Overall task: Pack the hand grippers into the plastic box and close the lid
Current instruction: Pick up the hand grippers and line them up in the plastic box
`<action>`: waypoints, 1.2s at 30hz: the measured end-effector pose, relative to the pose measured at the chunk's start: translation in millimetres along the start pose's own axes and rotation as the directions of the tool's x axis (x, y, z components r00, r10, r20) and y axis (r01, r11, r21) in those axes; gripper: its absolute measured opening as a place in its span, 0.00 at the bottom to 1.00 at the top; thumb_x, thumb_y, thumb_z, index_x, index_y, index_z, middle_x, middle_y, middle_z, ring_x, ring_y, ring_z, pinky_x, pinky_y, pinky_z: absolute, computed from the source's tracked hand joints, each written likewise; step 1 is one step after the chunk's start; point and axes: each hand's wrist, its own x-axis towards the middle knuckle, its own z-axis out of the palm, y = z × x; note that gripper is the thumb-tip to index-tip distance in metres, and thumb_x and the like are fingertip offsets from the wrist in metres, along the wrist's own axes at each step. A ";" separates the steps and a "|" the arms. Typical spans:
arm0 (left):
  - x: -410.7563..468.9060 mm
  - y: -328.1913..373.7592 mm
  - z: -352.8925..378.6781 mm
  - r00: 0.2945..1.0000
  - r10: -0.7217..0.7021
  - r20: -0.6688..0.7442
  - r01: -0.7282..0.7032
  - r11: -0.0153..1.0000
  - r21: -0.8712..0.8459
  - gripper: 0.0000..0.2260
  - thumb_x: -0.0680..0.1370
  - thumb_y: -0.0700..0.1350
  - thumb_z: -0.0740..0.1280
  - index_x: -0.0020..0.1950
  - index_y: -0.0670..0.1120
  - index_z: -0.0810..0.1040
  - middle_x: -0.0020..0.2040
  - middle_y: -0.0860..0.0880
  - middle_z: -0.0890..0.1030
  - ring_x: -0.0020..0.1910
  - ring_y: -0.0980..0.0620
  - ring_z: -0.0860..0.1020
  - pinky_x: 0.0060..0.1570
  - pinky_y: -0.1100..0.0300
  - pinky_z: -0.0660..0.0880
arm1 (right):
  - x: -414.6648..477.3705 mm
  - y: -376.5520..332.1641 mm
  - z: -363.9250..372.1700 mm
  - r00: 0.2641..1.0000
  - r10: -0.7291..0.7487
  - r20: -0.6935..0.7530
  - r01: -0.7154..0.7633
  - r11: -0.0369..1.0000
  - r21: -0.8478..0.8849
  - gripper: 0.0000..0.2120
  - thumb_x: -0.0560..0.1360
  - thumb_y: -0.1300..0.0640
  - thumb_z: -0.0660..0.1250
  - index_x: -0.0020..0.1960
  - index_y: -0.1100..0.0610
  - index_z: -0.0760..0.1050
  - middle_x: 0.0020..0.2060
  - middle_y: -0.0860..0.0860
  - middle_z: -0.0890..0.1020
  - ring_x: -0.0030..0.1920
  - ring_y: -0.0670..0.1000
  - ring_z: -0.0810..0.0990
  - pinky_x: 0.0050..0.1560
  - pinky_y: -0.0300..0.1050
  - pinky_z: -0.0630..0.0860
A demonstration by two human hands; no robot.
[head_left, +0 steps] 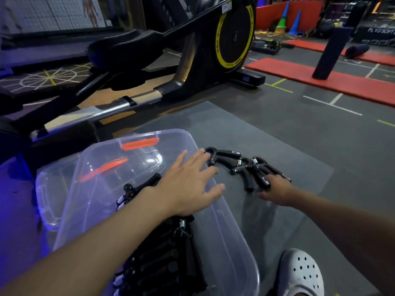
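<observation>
A clear plastic box (230,238) stands on the floor mat at lower centre, with several black hand grippers (162,261) lying inside it. My left hand (188,184) hovers over the box's far right rim, fingers spread and empty. Right of the box, a few more black hand grippers (239,165) lie in a loose pile on the mat. My right hand (275,189) reaches into that pile and its fingers curl round the handle of one gripper (264,181). The clear lid (51,189) with orange latches lies behind and left of the box.
A black and yellow elliptical trainer (233,37) stands just beyond the box. Red mats (320,80), a dark post (331,54) and cones lie farther back on the right. A white clog (301,274) is at the bottom right, next to the box.
</observation>
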 end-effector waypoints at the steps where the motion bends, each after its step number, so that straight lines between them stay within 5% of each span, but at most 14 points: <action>1: 0.8 -0.4 0.0 1.000 0.007 0.005 -0.007 1.000 0.010 0.34 0.72 0.69 0.39 0.71 0.57 0.65 0.79 0.48 0.53 0.78 0.53 0.44 0.75 0.45 0.40 | 3.1 1.9 3.1 0.999 0.027 -0.030 -0.028 1.000 -0.013 0.34 0.68 0.38 0.71 0.67 0.53 0.68 0.65 0.56 0.72 0.67 0.59 0.70 0.64 0.54 0.71; 6: 7.4 0.3 0.1 1.000 0.001 0.004 -0.001 1.000 0.029 0.33 0.72 0.68 0.39 0.69 0.57 0.67 0.79 0.47 0.55 0.78 0.53 0.43 0.75 0.46 0.40 | 25.7 5.0 -0.6 0.960 0.129 -0.250 -0.106 0.989 0.101 0.36 0.70 0.43 0.71 0.72 0.54 0.63 0.68 0.55 0.70 0.69 0.58 0.67 0.65 0.58 0.67; 13: 9.7 2.8 1.0 1.000 0.002 -0.012 -0.002 1.000 0.026 0.33 0.72 0.66 0.39 0.68 0.56 0.68 0.78 0.47 0.56 0.78 0.52 0.43 0.75 0.47 0.40 | 44.8 12.5 5.2 0.950 0.281 -0.136 -0.230 0.924 0.305 0.39 0.72 0.42 0.70 0.76 0.51 0.56 0.70 0.57 0.71 0.69 0.62 0.68 0.66 0.59 0.65; 21: 11.0 4.6 1.3 1.000 0.002 -0.018 -0.002 1.000 0.019 0.32 0.72 0.65 0.39 0.67 0.56 0.69 0.78 0.47 0.57 0.78 0.52 0.44 0.76 0.47 0.41 | 36.1 18.8 10.8 0.917 0.378 -0.129 -0.306 0.872 0.383 0.36 0.67 0.40 0.73 0.70 0.47 0.63 0.62 0.59 0.76 0.66 0.63 0.68 0.64 0.56 0.66; 25: 10.9 3.6 2.1 1.000 0.003 0.002 -0.003 1.000 0.019 0.31 0.73 0.65 0.40 0.68 0.56 0.68 0.78 0.47 0.56 0.78 0.52 0.43 0.76 0.47 0.41 | 26.5 19.4 16.2 0.921 0.369 -0.125 -0.243 0.795 0.556 0.38 0.63 0.47 0.77 0.67 0.51 0.64 0.56 0.59 0.78 0.57 0.61 0.76 0.57 0.53 0.74; 32: 14.6 7.5 -4.1 1.000 -0.012 0.001 0.012 1.000 0.005 0.33 0.71 0.66 0.41 0.67 0.55 0.71 0.74 0.50 0.64 0.77 0.52 0.50 0.76 0.46 0.42 | 2.8 0.3 0.6 0.926 0.303 -0.226 -0.110 0.787 0.607 0.31 0.64 0.48 0.74 0.62 0.50 0.64 0.43 0.55 0.79 0.47 0.60 0.78 0.52 0.54 0.76; 36: 13.3 9.1 -13.5 0.999 -0.035 -0.028 0.033 0.998 -0.053 0.22 0.77 0.63 0.52 0.65 0.55 0.72 0.66 0.57 0.71 0.74 0.55 0.58 0.75 0.41 0.42 | -14.2 -24.9 -26.4 0.935 0.207 -0.289 0.028 0.768 0.640 0.29 0.65 0.48 0.74 0.61 0.47 0.64 0.42 0.53 0.81 0.45 0.57 0.79 0.49 0.51 0.77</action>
